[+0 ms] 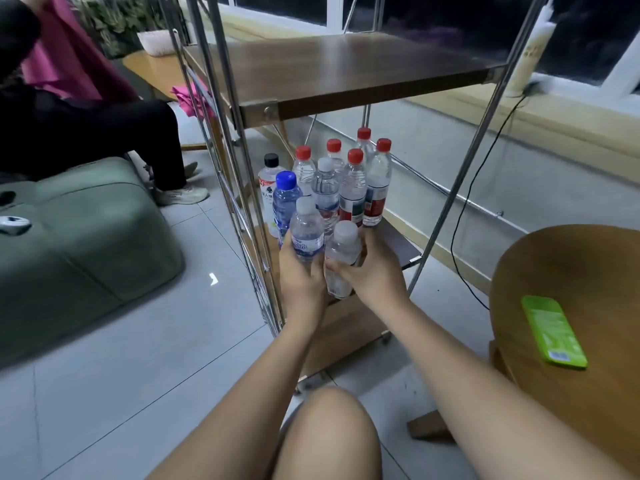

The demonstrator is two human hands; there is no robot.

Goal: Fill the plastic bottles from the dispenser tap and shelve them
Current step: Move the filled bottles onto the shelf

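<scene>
My left hand (300, 275) curls round a white-capped bottle with a blue label (307, 237). My right hand (375, 271) grips a second white-capped bottle (341, 261) just beside it. Both are at the front of the rack's lower shelf (401, 245) (whether they rest on it, I cannot tell). Farther back on that shelf the red-capped bottles (353, 188) stand upright. A blue bottle (285, 199) and a black-capped bottle (269, 181) are at its left side. A green phone (554, 330) lies on the round table (571, 271), right of the shelf.
</scene>
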